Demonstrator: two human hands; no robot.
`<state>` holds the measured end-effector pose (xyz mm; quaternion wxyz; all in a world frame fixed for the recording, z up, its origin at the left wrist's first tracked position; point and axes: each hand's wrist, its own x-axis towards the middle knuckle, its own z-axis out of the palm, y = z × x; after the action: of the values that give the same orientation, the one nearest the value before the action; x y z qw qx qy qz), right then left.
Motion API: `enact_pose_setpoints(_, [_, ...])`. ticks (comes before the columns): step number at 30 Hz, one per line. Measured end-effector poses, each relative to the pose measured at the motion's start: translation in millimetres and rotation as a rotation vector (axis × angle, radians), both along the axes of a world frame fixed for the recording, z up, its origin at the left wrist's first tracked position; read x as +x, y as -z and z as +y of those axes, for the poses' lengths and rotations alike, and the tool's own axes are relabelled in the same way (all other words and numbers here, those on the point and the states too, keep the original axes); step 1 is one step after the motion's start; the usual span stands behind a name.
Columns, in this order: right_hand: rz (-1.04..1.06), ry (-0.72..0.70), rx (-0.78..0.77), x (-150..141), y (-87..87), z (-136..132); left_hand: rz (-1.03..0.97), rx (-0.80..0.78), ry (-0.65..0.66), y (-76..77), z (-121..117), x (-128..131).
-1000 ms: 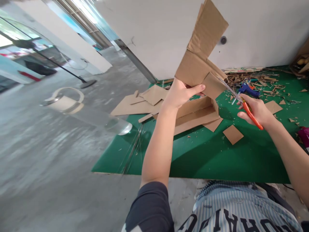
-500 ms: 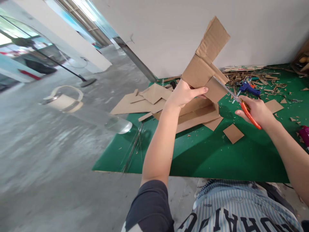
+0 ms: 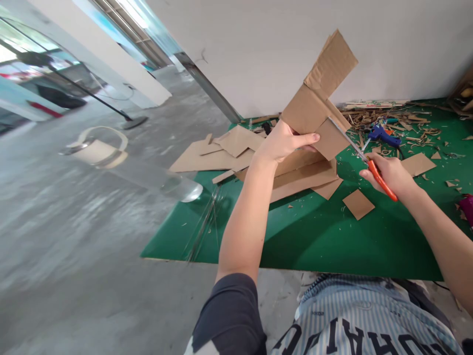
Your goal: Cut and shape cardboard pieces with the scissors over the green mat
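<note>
Up over the table, my left hand (image 3: 286,141) is closed on a folded piece of brown cardboard (image 3: 305,108), thumb lying along its lower part. My right hand (image 3: 390,173) grips a pair of scissors (image 3: 382,181) by the orange-red handles. Their metal blades reach up and left into the cardboard, along a slit beside a lower flap (image 3: 330,139). Some of my left fingers are hidden behind the cardboard. Below the hands lie a long folded cardboard piece (image 3: 305,182) and a small cardboard square (image 3: 358,204).
Cardboard sheets (image 3: 214,157) lie at the left of the green table (image 3: 314,246). A blue glue gun (image 3: 384,135) and a heap of scraps (image 3: 414,118) are at the back right. A clear cylinder (image 3: 155,183) stands at the left edge, near thin wires (image 3: 205,224).
The cardboard has shifted slightly right and down with my left hand. My right hand and the scissors have dipped a little, their handles nearer together.
</note>
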<state>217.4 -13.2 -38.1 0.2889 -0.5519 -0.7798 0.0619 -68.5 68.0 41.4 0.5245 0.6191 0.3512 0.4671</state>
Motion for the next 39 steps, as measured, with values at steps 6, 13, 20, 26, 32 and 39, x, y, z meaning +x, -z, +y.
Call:
enact_pose_setpoints(6, [0.158,-0.167,-0.093,-2,-1.3,1,0.061,-0.015,0.082,-2.7,-8,7])
enact_pose_setpoints(13, [-0.012,0.014,-0.088,-5,3.1,2,-0.017,-0.154,0.054,0.3,-7,12])
enact_pose_setpoints(20, [-0.025,0.033,-0.056,-8,3.0,-1,-0.052,-0.175,0.056,-0.9,-9,10])
enact_pose_setpoints(26, [-0.012,0.025,-0.007,-7,3.2,-1,-0.085,-0.232,0.064,1.5,-7,9])
enact_pose_setpoints(32, [0.066,-0.103,-0.038,-2,-0.3,0,0.106,-0.104,0.130,-0.4,-6,7])
enact_pose_setpoints(39, [0.135,-0.085,-0.081,-5,0.8,1,0.250,-0.068,0.203,-2.3,-7,8])
